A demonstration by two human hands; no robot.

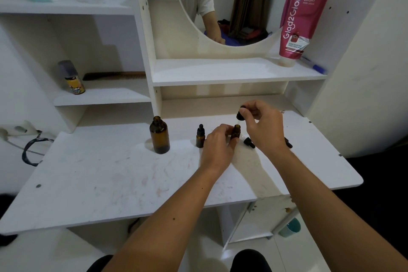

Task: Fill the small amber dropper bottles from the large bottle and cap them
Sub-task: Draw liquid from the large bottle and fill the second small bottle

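Large amber bottle (159, 135): uncapped, upright on the white bench (106, 174), farthest left.
Capped dropper bottle (200, 137): upright, at 3 o'clock from it.
Left hand (217, 146): grasping an open small amber bottle (235, 132).
Right hand (262, 123): pinching a black dropper cap (241, 113) at the bottle's 12 o'clock.
Loose dropper caps (249, 142): lying under the right hand.

Both forearms are bare, no sleeves reaching the wrists; the hands (217, 143) carry no rings or watch; dark-clad knees (250, 259) show at six o'clock.
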